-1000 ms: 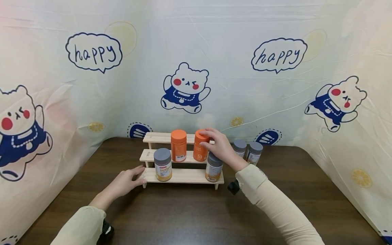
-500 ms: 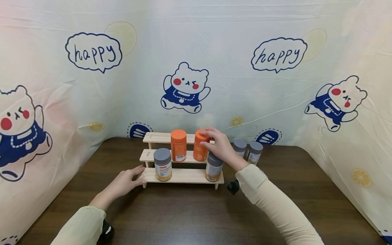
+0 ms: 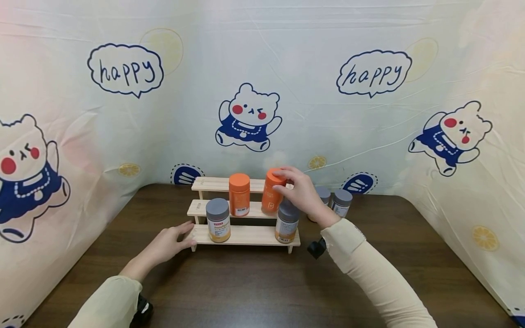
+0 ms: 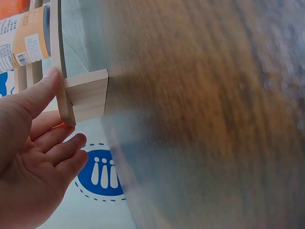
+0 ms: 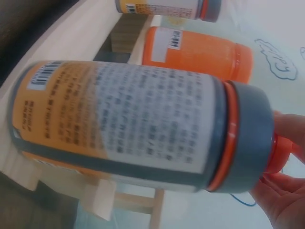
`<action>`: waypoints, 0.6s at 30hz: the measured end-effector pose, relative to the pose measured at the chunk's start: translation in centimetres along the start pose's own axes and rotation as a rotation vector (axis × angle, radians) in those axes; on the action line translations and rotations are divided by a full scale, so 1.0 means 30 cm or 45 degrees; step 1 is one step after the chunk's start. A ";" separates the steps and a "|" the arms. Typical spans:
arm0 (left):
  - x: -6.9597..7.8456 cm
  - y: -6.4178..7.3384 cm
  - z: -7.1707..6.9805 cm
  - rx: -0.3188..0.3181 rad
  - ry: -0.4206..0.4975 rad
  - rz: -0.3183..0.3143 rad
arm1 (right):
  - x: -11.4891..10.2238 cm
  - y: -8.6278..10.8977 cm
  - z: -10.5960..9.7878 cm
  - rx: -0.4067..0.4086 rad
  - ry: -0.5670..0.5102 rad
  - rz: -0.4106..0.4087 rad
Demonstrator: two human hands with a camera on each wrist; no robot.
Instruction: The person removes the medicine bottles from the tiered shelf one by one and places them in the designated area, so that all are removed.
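A three-step wooden display stand [image 3: 251, 235] stands on the dark table. At the left end of its lowest step, my left hand [image 3: 167, 243] pinches the board; in the left wrist view the thumb lies on one face and a fingertip at the other. My right hand [image 3: 305, 195] grips an orange bottle [image 3: 270, 198] by its lid, tilted a little over the right of the middle step. In the right wrist view a grey-lidded jar [image 5: 143, 124] hides most of that bottle. A second orange bottle [image 3: 239, 196] stands upright on the middle step.
On the lowest step are a grey-lidded jar [image 3: 218, 221] at left and another jar [image 3: 286, 225] at right, just in front of the held bottle. Two more grey-lidded jars, one of them a jar [image 3: 342, 203] partly seen, stand behind my right wrist. A printed cloth [image 3: 303, 54] hangs behind.
The orange bottle in my right hand has moved slightly up and right and now leans, where before it stood upright on the middle step. My left hand has stayed put.
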State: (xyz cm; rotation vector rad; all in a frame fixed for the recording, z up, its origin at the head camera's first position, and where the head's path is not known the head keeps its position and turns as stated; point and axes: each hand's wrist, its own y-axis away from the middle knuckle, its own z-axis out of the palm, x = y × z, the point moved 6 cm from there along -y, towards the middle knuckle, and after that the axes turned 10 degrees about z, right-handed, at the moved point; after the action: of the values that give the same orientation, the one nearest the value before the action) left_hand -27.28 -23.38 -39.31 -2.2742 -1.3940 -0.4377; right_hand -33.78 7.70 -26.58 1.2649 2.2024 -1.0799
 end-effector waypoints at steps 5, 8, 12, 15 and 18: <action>0.001 0.000 -0.001 -0.003 -0.001 -0.006 | -0.009 0.002 -0.039 0.023 -0.024 0.023; 0.001 0.000 -0.001 0.000 -0.002 -0.001 | -0.013 0.004 -0.064 0.038 -0.031 0.036; 0.001 -0.001 -0.001 0.006 -0.006 0.007 | -0.014 0.007 -0.102 0.064 -0.051 0.047; 0.000 0.000 0.000 0.008 -0.003 0.005 | -0.012 0.010 -0.130 0.085 -0.068 0.050; 0.000 0.000 0.001 0.004 0.002 -0.002 | -0.006 0.014 -0.157 0.108 -0.083 0.053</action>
State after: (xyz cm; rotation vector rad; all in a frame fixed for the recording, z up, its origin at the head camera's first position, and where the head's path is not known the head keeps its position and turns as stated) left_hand -27.28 -23.38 -39.34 -2.2694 -1.3951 -0.4373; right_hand -33.10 11.37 -23.67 1.2865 2.0934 -1.1924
